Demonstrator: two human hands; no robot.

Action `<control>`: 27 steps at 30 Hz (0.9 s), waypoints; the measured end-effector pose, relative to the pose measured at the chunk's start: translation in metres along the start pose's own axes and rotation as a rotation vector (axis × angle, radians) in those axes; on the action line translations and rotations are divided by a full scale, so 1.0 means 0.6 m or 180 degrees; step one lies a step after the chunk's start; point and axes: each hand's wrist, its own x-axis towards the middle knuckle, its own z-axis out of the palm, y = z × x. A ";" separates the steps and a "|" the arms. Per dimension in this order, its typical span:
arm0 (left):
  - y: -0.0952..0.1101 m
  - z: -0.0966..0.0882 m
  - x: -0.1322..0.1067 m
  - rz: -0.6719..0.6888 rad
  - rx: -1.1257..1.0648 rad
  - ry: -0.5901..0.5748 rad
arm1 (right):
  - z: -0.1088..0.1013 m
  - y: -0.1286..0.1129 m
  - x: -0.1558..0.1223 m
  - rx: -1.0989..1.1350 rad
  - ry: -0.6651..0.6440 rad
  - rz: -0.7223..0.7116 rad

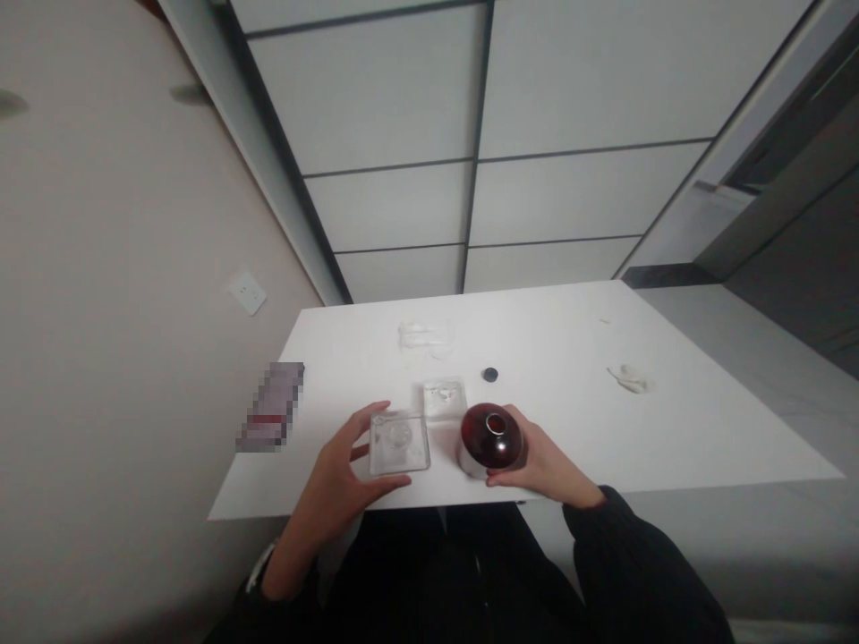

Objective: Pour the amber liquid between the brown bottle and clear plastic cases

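Note:
My left hand curves around a clear square container near the front edge of the table. Its thumb lies along the near side and a fingertip reaches the far side. In my right hand is a round jar with a glossy dark red domed top. A pale ring shows on top of that dome, and the jar's lower part looks whitish. Just behind and between them stands a second clear square piece. Farther back is a small dark round cap.
Clear plastic pieces lie at the back of the white table. A crumpled pale scrap is on the right. A blurred-out flat object lies at the left edge, by the wall with a socket.

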 end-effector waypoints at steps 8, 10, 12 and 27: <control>0.033 0.006 0.000 0.0421 0.0175 -0.0022 | -0.003 -0.003 -0.001 -0.0019 -0.0026 -0.0027; 0.040 0.009 0.002 0.0551 0.0278 -0.0058 | -0.003 -0.003 -0.002 -0.0010 -0.0028 -0.0047; 0.049 0.012 0.005 0.0714 0.0410 -0.0104 | -0.004 -0.003 -0.002 0.0017 -0.0039 -0.0078; 0.089 0.009 0.033 0.1687 0.1383 -0.0117 | -0.004 -0.010 0.007 0.0547 -0.0158 -0.0327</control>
